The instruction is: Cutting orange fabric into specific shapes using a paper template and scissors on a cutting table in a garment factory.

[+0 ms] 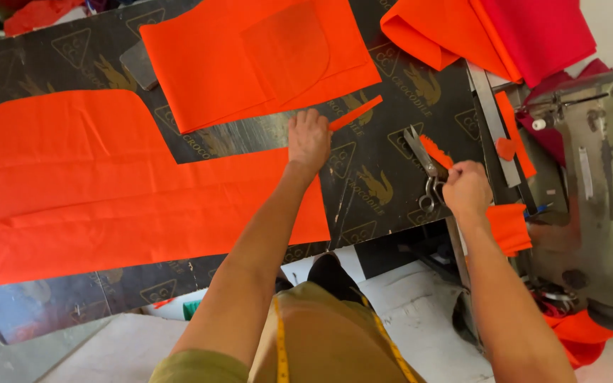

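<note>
Two hands are at work: our left hand lies spread flat on the orange cloth, which stretches leftward across the table; our right hand closes on scissors, well apart.

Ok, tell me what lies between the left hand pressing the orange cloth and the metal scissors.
In the head view, between the left hand and the metal scissors, only bare dark printed board shows; a narrow orange fabric strip lies just above.
</note>
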